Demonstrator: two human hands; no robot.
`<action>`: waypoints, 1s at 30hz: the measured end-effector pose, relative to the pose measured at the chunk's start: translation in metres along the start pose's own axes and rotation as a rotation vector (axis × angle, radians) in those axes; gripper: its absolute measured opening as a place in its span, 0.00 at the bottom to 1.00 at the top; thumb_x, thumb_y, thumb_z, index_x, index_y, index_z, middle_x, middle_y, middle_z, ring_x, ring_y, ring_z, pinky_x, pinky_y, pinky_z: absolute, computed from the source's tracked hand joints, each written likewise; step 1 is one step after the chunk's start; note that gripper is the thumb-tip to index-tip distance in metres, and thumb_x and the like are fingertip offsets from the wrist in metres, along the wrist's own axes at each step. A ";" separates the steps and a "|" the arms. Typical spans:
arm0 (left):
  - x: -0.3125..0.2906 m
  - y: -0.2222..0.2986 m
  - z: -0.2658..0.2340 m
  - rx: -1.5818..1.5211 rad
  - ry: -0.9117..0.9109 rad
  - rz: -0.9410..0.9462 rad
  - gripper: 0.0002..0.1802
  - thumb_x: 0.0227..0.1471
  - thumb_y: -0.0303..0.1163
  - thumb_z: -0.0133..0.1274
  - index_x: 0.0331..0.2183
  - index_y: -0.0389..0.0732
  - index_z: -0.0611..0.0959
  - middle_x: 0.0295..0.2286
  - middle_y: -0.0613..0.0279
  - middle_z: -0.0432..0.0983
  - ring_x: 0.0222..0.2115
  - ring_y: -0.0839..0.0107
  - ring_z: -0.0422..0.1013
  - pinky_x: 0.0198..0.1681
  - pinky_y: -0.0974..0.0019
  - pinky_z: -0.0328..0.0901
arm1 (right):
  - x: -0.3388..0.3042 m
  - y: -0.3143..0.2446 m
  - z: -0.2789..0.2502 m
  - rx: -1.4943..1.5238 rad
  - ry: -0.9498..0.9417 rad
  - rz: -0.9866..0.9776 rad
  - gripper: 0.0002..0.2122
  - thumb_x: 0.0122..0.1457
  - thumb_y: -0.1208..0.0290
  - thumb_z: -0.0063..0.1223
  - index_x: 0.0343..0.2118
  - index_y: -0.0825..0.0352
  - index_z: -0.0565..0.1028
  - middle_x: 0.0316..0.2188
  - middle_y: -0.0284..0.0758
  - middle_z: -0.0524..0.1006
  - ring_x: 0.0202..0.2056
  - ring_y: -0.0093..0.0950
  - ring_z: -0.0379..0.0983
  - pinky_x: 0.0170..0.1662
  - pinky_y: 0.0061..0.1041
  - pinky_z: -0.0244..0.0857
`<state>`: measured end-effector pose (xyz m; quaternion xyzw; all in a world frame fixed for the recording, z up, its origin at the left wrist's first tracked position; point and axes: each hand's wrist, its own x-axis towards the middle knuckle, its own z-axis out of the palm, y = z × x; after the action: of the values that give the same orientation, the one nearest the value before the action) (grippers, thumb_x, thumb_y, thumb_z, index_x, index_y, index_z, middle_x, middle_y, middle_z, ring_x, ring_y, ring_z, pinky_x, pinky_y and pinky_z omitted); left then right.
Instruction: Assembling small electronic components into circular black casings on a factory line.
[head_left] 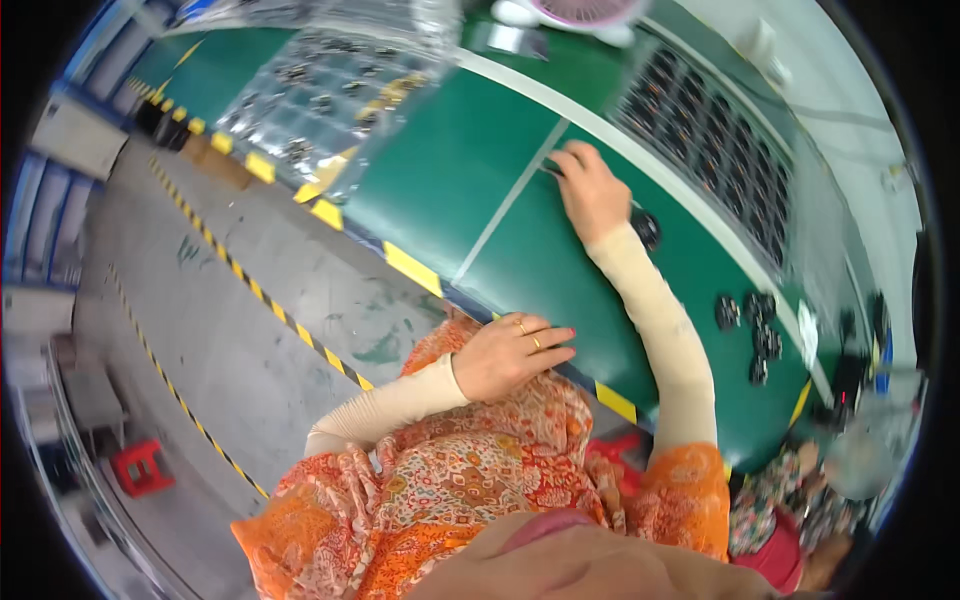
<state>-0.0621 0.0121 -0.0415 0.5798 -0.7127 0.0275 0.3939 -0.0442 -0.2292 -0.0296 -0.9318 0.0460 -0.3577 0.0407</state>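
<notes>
My left hand [513, 355] lies at the near edge of the green table [520, 260], fingers stretched out and nothing visible in them. Farther in, over the tabletop, my right hand [592, 192] is closed with its fingertips pinching a small dark piece [553, 167]; the fingers cover most of it, so its kind does not show. Beside my right wrist sits a round black part [646, 230], partly hidden behind the arm.
A tray of several round black parts [710, 140] stands at the far right. More black parts [758, 330] cluster at the right. At far left is a clear plastic tray [320, 100] holding small pieces. A pink fan [585, 10] stands at the back; a person [790, 510] sits at lower right.
</notes>
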 end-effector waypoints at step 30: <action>-0.043 -0.274 -0.276 0.484 0.358 -0.964 0.13 0.49 0.27 0.58 0.39 0.41 0.87 0.35 0.51 0.82 0.37 0.59 0.79 0.42 0.61 0.71 | -0.043 -0.023 -0.040 0.227 -0.107 -0.174 0.08 0.53 0.75 0.60 0.37 0.63 0.77 0.23 0.32 0.70 0.22 0.30 0.72 0.24 0.30 0.64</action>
<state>0.3172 0.0943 0.0090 0.8996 -0.2630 0.1053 0.3324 -0.1018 -0.2032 -0.0256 -0.9394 -0.0779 -0.3126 0.1171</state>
